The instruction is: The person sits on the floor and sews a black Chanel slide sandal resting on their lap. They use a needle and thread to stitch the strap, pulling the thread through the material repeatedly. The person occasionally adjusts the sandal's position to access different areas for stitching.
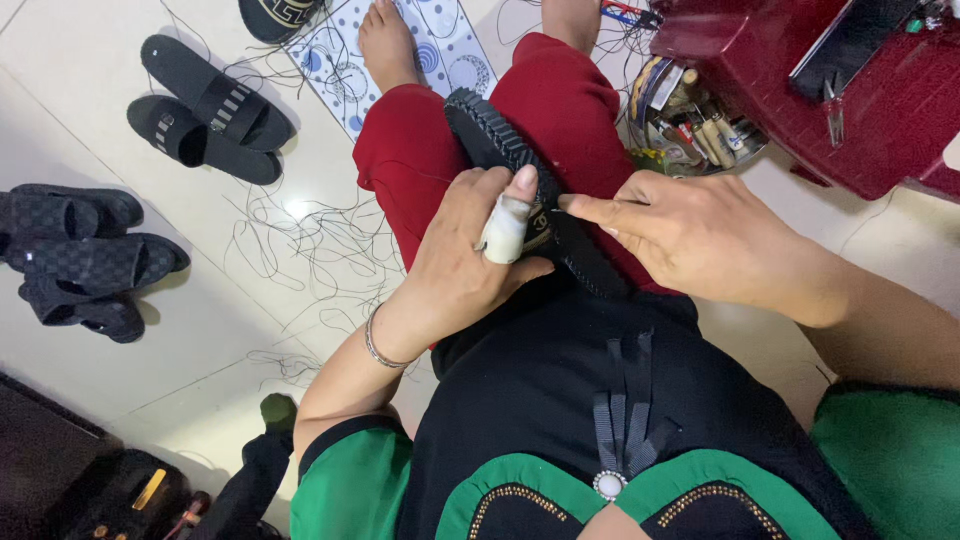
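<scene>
Centrally, a black sandal on the lap is gripped by the left hand, fingers curled. Its edge is pinched by the right hand. Black slippers are seen far left.

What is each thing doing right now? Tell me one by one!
Left hand: gripping the black sandal, one finger wrapped in white tape.
Right hand: fingertips pinched at the sandal's edge.
Black sandal: lying sole-up across the lap.
Pair of black slides: lying flat on the floor.
Black threads: scattered loose.
</scene>
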